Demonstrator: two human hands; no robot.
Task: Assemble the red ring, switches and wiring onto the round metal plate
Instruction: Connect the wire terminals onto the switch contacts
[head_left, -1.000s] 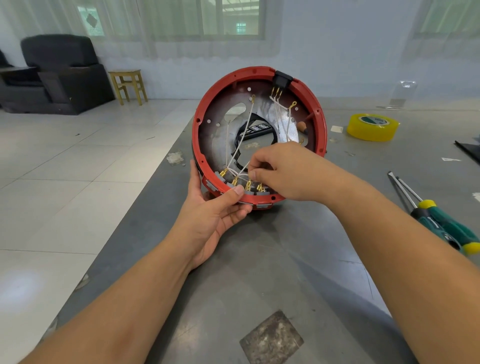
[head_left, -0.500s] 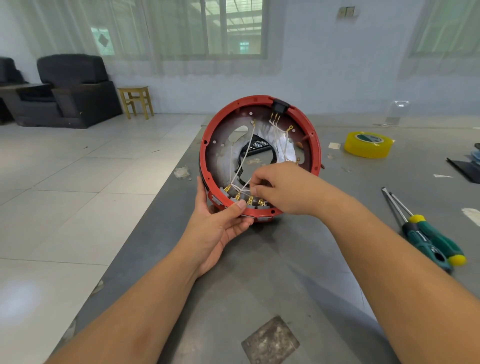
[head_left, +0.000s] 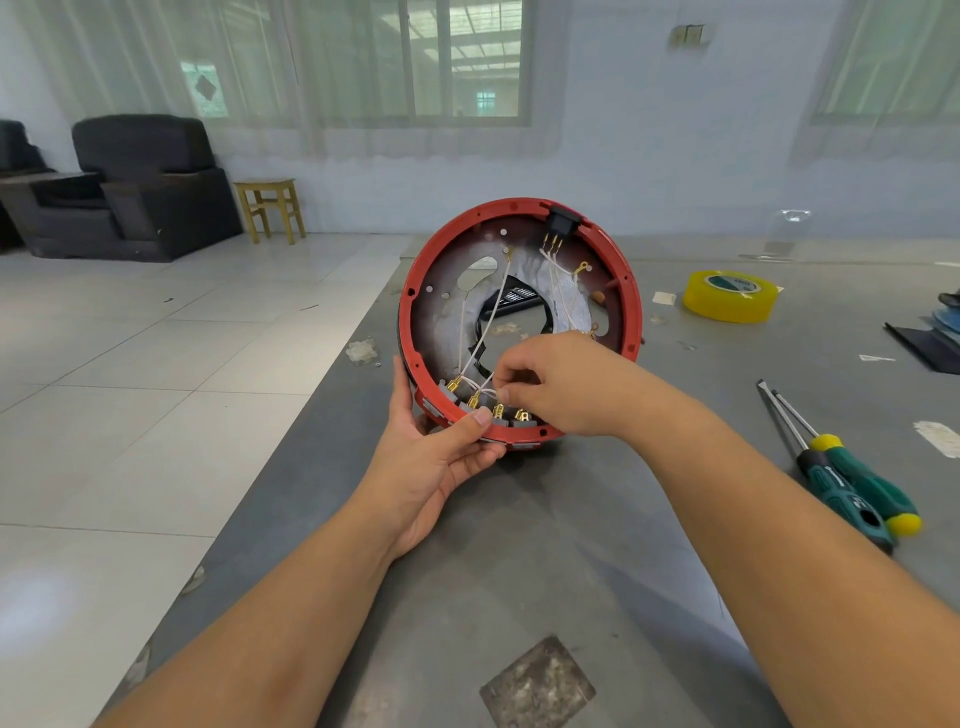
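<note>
Assembly stands on edge on the grey table (head_left: 545, 545), its open side tipped toward the person so the wiring inside can be reached. The left hand (head_left: 441, 457) grips the red ring (head_left: 631, 291) at its lowest stretch, thumb curled over the rim and fingers underneath, probably to steady it against pushing. The right hand (head_left: 561, 387) is closed in a pinch at the white wires (head_left: 493, 306), just above the row of brass terminals (head_left: 474, 400) on the grey switches (head_left: 448, 395) along the bottom; which connector it holds is hidden by the fingers. The round metal plate (head_left: 441, 317) fills the ring's back, with a black rocker switch (head_left: 563, 221) at the top. The table's left edge runs close beside the ring, so little room lies that way; to the right the top is open as far as two screwdrivers (head_left: 852, 493) and a yellow tape roll (head_left: 730, 296), both well apart from the work
</note>
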